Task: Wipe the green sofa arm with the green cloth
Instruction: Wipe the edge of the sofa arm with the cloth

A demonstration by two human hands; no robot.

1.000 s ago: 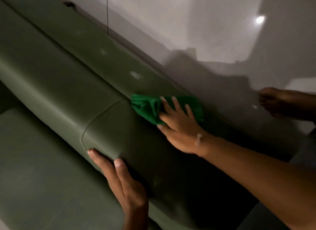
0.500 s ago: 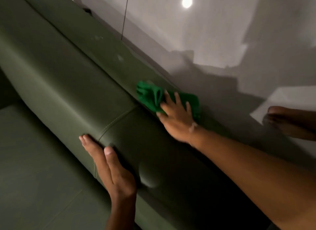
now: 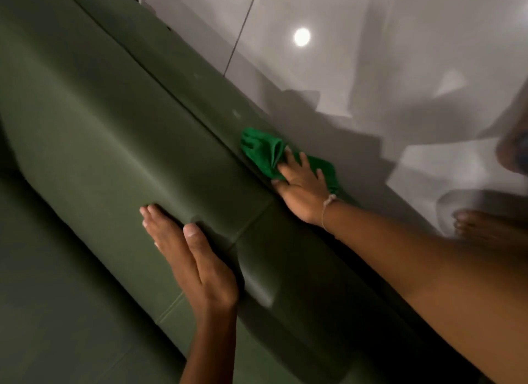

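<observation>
The green sofa arm (image 3: 120, 143) runs as a long padded roll from upper left to lower right. A bright green cloth (image 3: 261, 150), bunched and folded, lies on the arm's outer top edge. My right hand (image 3: 303, 189) presses flat on the cloth's near end, fingers spread over it, a thin bracelet on the wrist. My left hand (image 3: 194, 258) rests flat against the inner side of the arm, fingers together, thumb on top, holding nothing.
The sofa seat cushion (image 3: 57, 312) lies lower left. Glossy white floor tiles (image 3: 357, 69) spread beyond the arm, with a lamp reflection. My bare foot (image 3: 483, 229) stands on the tiles at the right.
The right hand and cloth have slid a little farther along the arm's outer edge. The left hand has shifted forward along the inner side. The view has tilted.
</observation>
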